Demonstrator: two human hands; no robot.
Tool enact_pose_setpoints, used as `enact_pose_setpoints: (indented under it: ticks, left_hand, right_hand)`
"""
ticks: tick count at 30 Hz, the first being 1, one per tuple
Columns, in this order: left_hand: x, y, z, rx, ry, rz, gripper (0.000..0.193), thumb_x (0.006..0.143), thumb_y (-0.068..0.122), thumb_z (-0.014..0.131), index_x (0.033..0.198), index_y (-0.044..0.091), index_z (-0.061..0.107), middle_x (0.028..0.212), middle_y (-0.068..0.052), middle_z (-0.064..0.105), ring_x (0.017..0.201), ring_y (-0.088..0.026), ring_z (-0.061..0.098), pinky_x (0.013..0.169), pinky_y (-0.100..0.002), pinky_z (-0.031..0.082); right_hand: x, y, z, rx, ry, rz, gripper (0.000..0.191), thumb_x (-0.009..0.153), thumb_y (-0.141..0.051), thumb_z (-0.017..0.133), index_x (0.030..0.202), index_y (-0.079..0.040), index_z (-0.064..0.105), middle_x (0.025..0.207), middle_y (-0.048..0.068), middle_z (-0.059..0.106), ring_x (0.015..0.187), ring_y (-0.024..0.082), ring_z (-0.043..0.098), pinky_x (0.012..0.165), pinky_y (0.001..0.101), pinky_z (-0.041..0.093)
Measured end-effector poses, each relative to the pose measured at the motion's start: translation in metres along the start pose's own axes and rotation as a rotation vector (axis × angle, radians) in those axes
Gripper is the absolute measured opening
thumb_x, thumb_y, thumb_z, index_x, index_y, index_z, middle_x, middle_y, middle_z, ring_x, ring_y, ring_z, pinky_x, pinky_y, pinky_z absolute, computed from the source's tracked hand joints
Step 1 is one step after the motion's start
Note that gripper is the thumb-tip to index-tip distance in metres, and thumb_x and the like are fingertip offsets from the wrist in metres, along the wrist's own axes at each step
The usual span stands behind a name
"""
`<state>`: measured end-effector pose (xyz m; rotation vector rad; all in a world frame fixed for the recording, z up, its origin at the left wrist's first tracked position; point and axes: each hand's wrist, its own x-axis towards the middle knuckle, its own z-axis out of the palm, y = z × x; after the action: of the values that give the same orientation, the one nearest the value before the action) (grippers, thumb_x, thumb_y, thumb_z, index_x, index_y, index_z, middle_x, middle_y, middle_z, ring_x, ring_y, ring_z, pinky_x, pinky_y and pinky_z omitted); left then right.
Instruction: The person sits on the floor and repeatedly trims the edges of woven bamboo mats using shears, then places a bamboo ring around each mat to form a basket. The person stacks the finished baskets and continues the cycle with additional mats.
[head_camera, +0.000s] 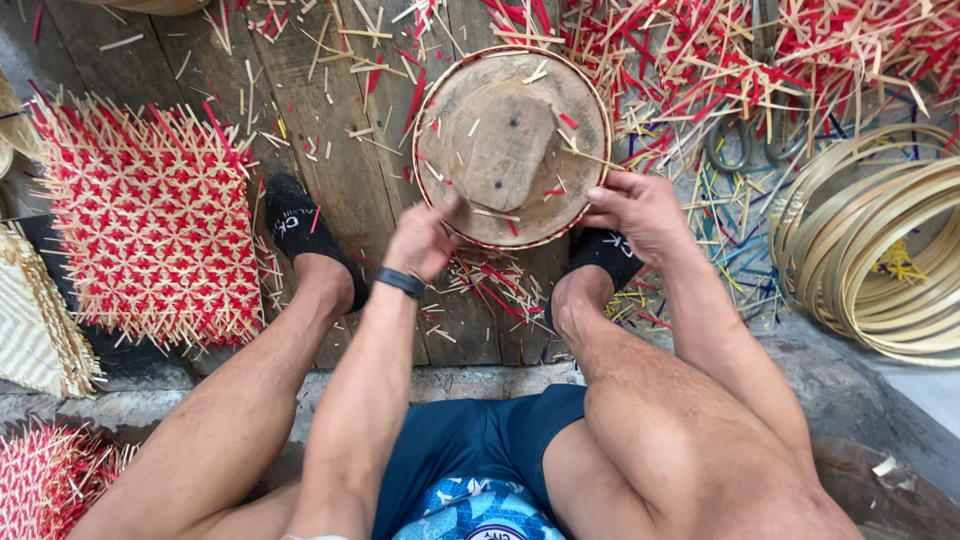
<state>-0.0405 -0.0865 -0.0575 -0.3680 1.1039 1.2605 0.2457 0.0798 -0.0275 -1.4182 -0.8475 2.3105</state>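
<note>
the left hand (422, 240) and right hand (637, 208) both grip the rim of the round basket mould (512, 145), seemingly trimming its woven edge. turning it on calls for a firm two-handed hold.

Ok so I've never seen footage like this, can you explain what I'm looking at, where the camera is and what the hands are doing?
The one picture comes from a camera worn on a seated person's head, looking down past their knees at a wooden plank floor. No machine: two bare hands. The left hand and right hand grip the near rim of a round wooden mould edged with red and pale woven strips. Around it lie cut strip offcuts, a flat red-and-natural woven panel on the left, and coiled bamboo hoops on the right.
</note>
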Motion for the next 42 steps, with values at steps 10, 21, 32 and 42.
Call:
enact_pose_setpoints:
  ticks: [10, 21, 32, 42]
  left_hand:
    - [0.007, -0.044, -0.015, 0.103, 0.103, 0.062, 0.032, 0.098, 0.017, 0.068, 0.124, -0.001, 0.062, 0.119, -0.017, 0.073, 0.104, -0.033, 0.072, 0.087, -0.053, 0.064]
    - [-0.006, -0.050, -0.002, 0.163, 0.057, 0.122, 0.039, 0.093, 0.005, 0.069, 0.129, 0.003, 0.056, 0.120, -0.015, 0.071, 0.098, -0.028, 0.075, 0.081, -0.048, 0.063]
    - [-0.101, 0.073, 0.101, 0.787, -0.057, 0.755, 0.071, 0.093, 0.034, 0.080, 0.148, 0.002, 0.048, 0.114, -0.011, 0.071, 0.102, -0.016, 0.071, 0.088, -0.029, 0.059]
    - [-0.078, 0.045, 0.124, 1.005, 0.200, 1.065, 0.062, 0.108, 0.054, 0.051, 0.140, 0.002, 0.062, 0.115, -0.010, 0.076, 0.098, -0.015, 0.073, 0.085, -0.029, 0.058]
  right_hand:
    - [0.022, 0.034, -0.001, -0.270, 0.233, -0.022, 0.017, 0.093, 0.001, 0.069, 0.108, 0.007, 0.073, 0.090, 0.012, 0.075, 0.072, 0.018, 0.073, 0.058, 0.0309, 0.065]
    - [0.006, 0.005, 0.020, -0.404, 0.204, -0.115, 0.027, 0.091, -0.004, 0.073, 0.116, 0.005, 0.069, 0.096, 0.011, 0.076, 0.080, 0.020, 0.075, 0.066, 0.0317, 0.064]
    - [-0.004, -0.084, 0.113, -1.125, -0.189, -1.033, 0.089, 0.065, -0.027, 0.096, 0.137, 0.000, 0.051, 0.128, 0.021, 0.064, 0.122, 0.036, 0.064, 0.108, 0.0457, 0.049]
    - [0.012, -0.017, 0.057, -0.390, 0.088, -0.325, 0.065, 0.083, -0.024, 0.078, 0.140, 0.001, 0.060, 0.118, 0.018, 0.072, 0.099, 0.026, 0.069, 0.084, 0.0437, 0.055]
